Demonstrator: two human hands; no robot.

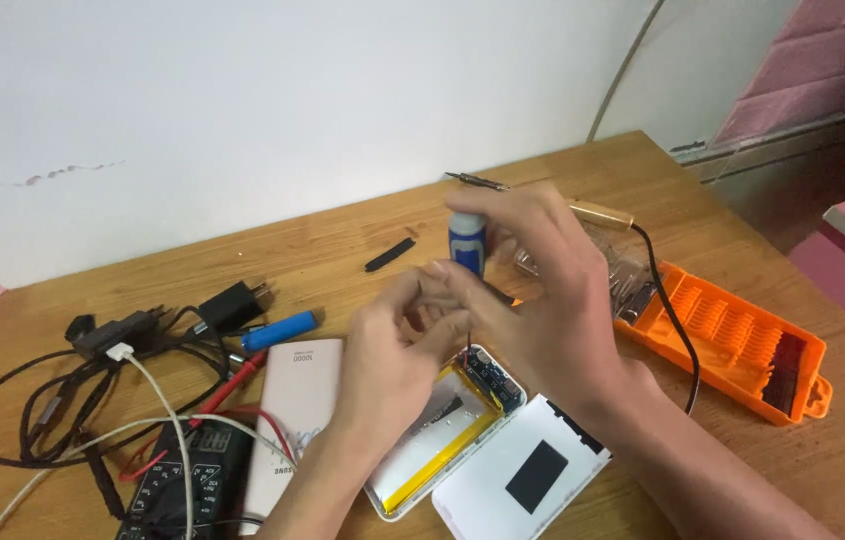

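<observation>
My right hand (543, 290) holds a small blue and white bottle (467, 243) upright between thumb and fingers, above the middle of the wooden table (363, 250). My left hand (393, 350) meets it from the left, its fingertips pinching something small just under the bottle; what it grips is hidden. Below both hands lies an opened white power bank (443, 440) with its flat cell and a small circuit board (493, 380) exposed. Its white cover (523, 470) with a black square lies beside it.
An orange screwdriver-bit case (733, 340) lies open at the right, a black cable across it. A second white power bank (293, 400), a blue cylindrical cell (281, 330), a black multimeter (188, 480), chargers and tangled cables fill the left. A black strip (390, 254) and a screwdriver (478, 181) lie farther back.
</observation>
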